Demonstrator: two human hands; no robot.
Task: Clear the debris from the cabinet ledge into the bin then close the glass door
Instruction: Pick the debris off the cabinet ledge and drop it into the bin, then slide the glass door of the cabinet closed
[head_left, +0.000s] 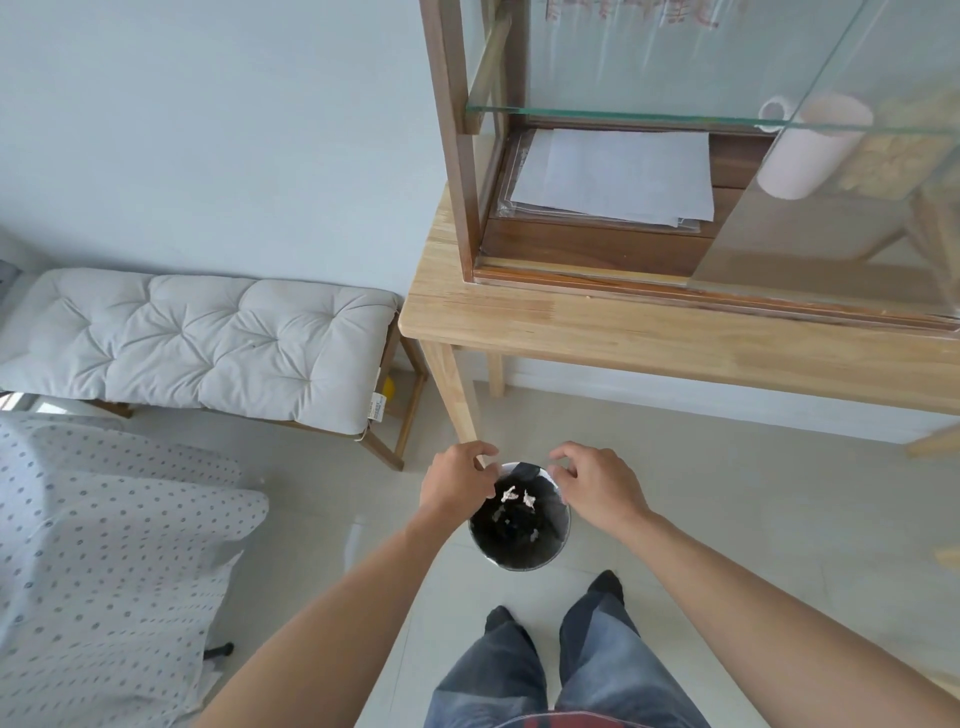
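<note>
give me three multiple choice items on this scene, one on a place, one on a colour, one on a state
1. Where is the bin?
A. on the wooden table
B. on the floor, below both hands
C. on the cushioned bench

2. What colour is the bin's liner?
A. black
B. yellow
C. white

3. How does the cabinet's glass door stand?
A. shut flat against the frame
B. taken off and lying on the floor
C. open, swung out from the frame

Answers:
1 B: it stands on the tiles with the left hand and right hand over its rim.
2 A: the bag inside is black, with pale scraps in it.
3 C: the pane angles outward, leaving the papers on the cabinet's bottom uncovered.
</note>
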